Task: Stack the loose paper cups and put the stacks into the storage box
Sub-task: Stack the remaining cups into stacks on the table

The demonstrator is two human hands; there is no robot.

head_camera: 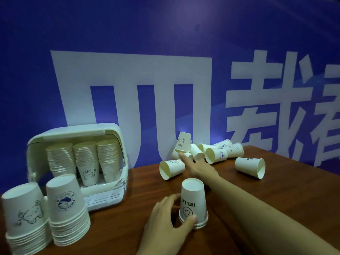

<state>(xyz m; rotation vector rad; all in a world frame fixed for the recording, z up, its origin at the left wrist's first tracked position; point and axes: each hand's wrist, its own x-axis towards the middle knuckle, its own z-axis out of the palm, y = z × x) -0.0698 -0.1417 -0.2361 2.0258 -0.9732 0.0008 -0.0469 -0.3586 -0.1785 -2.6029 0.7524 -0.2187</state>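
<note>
Stacking is under way. The left hand [165, 223] grips the base of a short upside-down stack [193, 203] at six o'clock on the surface [128, 227]. The right hand [197, 167] reaches into the loose cups [217, 155] at one o'clock and seems to pinch a bear-print cup [182, 142], though its fingers are partly hidden. Next, that cup goes over the stack. The storage box [77, 162], at nine o'clock, already holds three stacks; two more stand at seven o'clock, cut off.

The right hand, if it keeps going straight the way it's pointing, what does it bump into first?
The right hand points up and away toward the cup pile. Its fingers already reach the upside-down bear cup, so probably that cup first, though depth is hard to judge.
</note>
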